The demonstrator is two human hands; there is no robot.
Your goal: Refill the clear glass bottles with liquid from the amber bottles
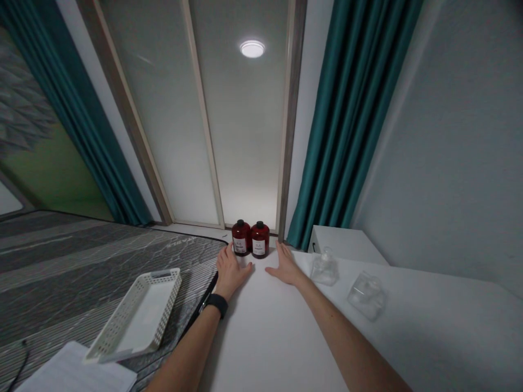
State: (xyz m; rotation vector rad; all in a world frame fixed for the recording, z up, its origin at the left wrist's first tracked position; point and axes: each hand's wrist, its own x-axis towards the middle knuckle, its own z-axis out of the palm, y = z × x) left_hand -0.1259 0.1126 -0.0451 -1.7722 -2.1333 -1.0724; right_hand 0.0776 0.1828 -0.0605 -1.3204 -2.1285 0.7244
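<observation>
Two dark red bottles with black caps and white labels stand upright side by side at the far end of the white table [269, 337]. My left hand [231, 271], with a black band on its wrist, is at the near left of the left bottle [241, 233]; its fingers are spread, and I cannot tell whether the fingertips touch the glass. My right hand [285, 265] is open just right of the right bottle [260, 235], with a small gap between them. Neither hand grips anything.
Right of my right arm are a clear pump bottle [324, 268], upright, and another clear bottle [368, 295], lying down. A white perforated basket [161, 318] and paper sheets [73, 373] lie on the grey striped surface at left. A white cabinet [347, 242] stands behind the table.
</observation>
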